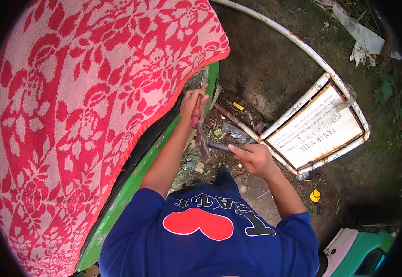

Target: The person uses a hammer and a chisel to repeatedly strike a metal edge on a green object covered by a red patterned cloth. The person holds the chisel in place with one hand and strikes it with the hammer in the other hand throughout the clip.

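Note:
My left hand (189, 107) grips a chisel (195, 113) by its red handle. The metal blade (203, 78) points away from me, against the grey surface inside the green frame (213, 74) at the edge of the cloth-covered object. My right hand (252, 159) is closed round the dark handle of a hammer (203, 145), whose metal head is at the butt of the chisel; I cannot tell whether they touch. A red and pink floral cloth (71, 115) drapes over the object at my left, hiding most of it.
A rusty white tubular frame with a sign board (319, 124) lies on the ground at right. Litter, including a yellow scrap (315, 195), is scattered on the dirty concrete (256, 55). Plants (383, 92) line the far right. A teal and white object (362, 249) stands at lower right.

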`<state>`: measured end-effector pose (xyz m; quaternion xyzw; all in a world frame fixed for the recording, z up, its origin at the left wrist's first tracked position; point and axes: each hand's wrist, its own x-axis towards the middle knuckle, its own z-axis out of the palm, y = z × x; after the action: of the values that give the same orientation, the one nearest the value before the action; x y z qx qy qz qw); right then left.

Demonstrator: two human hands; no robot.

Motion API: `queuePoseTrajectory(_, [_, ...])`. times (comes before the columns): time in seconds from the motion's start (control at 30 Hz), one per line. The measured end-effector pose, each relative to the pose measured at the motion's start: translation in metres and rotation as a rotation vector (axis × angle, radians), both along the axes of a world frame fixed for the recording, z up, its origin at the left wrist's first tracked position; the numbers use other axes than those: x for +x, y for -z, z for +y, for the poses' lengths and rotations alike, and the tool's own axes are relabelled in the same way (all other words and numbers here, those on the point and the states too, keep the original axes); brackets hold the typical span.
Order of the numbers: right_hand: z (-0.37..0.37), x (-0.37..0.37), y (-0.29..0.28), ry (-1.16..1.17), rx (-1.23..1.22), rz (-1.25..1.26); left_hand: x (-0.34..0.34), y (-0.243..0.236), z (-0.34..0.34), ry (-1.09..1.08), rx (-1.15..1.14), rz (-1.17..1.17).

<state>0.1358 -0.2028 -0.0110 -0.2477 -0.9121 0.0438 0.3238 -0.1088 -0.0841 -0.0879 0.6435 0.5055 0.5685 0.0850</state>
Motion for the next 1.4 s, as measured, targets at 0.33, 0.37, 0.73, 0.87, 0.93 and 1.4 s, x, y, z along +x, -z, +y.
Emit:
queuePoseTrajectory(0.33, [-0.01,0.003,0.008,0.056,-0.235,0.138,0.001,0.008,0.001,0.018,0.061,-0.025])
queuePoseTrajectory(0.37, [-0.01,0.001,0.009,0.053,-0.239,0.142,0.001,0.008,0.002,0.017,0.059,-0.041])
queuePoseTrajectory(0.73, [-0.021,0.004,0.019,-0.001,-0.275,0.182,0.003,0.011,0.004,-0.019,0.062,-0.093])
queuePoseTrajectory(0.87, [-0.005,-0.006,0.014,0.241,-0.217,-0.058,0.003,0.01,0.005,-0.056,0.022,-0.02])
queuePoseTrajectory(0.93, [-0.012,-0.003,0.02,0.175,-0.324,0.175,0.0,0.001,0.008,-0.046,0.016,0.003])
queuePoseTrajectory(1.4, [-0.025,0.028,0.046,0.141,-0.914,0.91,0.002,-0.051,-0.006,0.223,0.272,0.362])
